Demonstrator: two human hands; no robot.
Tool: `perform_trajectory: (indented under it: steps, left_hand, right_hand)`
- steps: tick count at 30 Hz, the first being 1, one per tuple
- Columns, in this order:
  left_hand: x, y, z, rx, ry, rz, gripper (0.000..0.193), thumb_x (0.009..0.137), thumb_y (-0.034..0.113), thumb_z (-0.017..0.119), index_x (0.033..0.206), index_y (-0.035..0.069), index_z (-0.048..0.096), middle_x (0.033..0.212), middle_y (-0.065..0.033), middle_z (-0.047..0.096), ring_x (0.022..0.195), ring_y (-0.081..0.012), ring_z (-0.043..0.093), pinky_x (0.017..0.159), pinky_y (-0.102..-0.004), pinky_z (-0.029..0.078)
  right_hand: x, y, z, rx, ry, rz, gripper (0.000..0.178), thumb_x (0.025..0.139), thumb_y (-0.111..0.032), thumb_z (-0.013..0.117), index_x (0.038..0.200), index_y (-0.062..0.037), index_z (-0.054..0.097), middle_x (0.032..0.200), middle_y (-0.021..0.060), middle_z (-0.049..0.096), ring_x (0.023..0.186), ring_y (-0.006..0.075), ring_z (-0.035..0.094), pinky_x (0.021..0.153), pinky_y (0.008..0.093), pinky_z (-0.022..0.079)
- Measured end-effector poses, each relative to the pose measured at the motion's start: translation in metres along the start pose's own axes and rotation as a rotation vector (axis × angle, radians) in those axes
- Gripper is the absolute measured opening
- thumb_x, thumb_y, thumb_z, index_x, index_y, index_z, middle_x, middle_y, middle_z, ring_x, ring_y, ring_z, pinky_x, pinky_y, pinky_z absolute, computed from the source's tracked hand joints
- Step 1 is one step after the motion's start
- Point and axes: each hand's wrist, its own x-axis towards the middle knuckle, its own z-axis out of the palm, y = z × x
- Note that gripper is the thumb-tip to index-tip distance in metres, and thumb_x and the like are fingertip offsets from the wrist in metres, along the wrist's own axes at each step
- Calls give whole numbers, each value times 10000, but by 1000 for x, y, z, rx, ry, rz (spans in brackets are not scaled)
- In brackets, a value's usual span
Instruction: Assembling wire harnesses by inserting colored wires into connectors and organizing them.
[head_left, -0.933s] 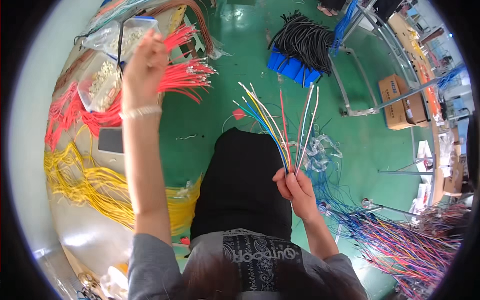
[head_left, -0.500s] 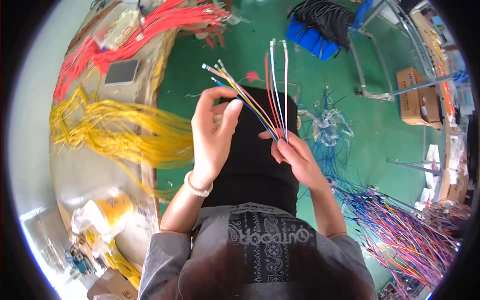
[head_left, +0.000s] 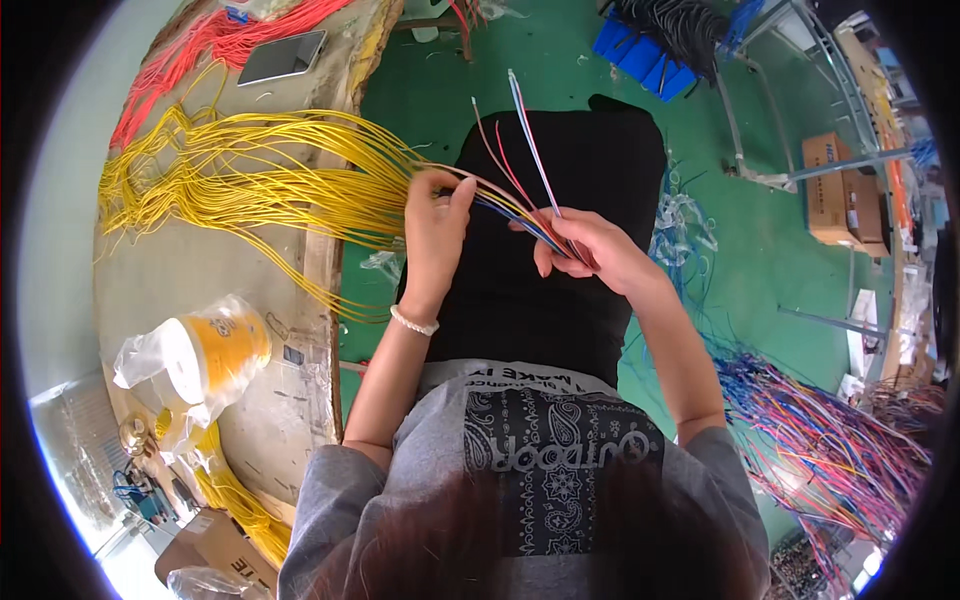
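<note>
A small bundle of thin coloured wires (head_left: pixel 507 197), with yellow, blue, pink and dark strands, stretches between my two hands over my black-covered lap. My right hand (head_left: pixel 597 245) is closed round its near part. From that same grip, a few white and red wires (head_left: pixel 530 137) fan out away from me. My left hand (head_left: pixel 437 235) has its fingers bent and pressed together on the left ends of the bundle; those ends are hidden behind the fingers. Directly beside and behind this hand lie the long yellow wires (head_left: pixel 290 190), which hang over the table edge.
On the left, the worktable (head_left: pixel 270 290) bears red wires (head_left: pixel 200 55), a flat grey device (head_left: pixel 283 58) and a plastic-wrapped yellow spool (head_left: pixel 215 350). To the right are a heap of mixed wires (head_left: pixel 820 430), a cardboard box (head_left: pixel 845 195), a metal frame (head_left: pixel 740 150) and a blue bin (head_left: pixel 640 55).
My left hand has turned and come beside the yellow wires, its fingers now over the wire ends. My right hand has risen slightly in view. The white and red wires lean further left.
</note>
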Motion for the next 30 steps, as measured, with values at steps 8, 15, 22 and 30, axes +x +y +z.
perform_trajectory:
  steps: [8, 15, 22, 30]
  left_hand:
    - [13, 0, -11, -153, -71, -146, 262, 937, 274, 592, 940, 20, 657, 543, 113, 333, 433, 8, 267, 394, -181, 169]
    - [32, -4, -14, -286, -148, -408, 251, 892, 253, 651, 831, 10, 642, 550, 91, 393, 454, -4, 307, 411, -202, 202]
    - [25, 24, 7, -158, 11, 6, 175, 931, 140, 587, 823, 4, 562, 627, 87, 419, 570, 1, 325, 490, -195, 251]
    - [34, 49, 21, 22, -165, 141, 164, 934, 127, 585, 846, 1, 528, 610, 31, 436, 570, -19, 363, 492, -215, 316]
  right_hand:
    - [5, -3, 11, -49, 94, 26, 423, 981, -294, 386, 1247, 5, 525, 709, 48, 584, 456, 22, 314, 412, 180, 211]
    - [4, 5, 12, -203, 119, -84, 383, 963, -236, 416, 1231, 7, 543, 714, 7, 550, 502, 8, 331, 451, 168, 228]
    - [46, -9, -19, -206, 200, -58, 275, 904, -230, 568, 1066, -8, 578, 736, -1, 535, 558, 42, 433, 540, 210, 402]
    - [73, -63, -61, -62, 103, -249, 282, 900, -311, 618, 855, -39, 557, 819, 76, 611, 618, 141, 569, 592, 272, 483]
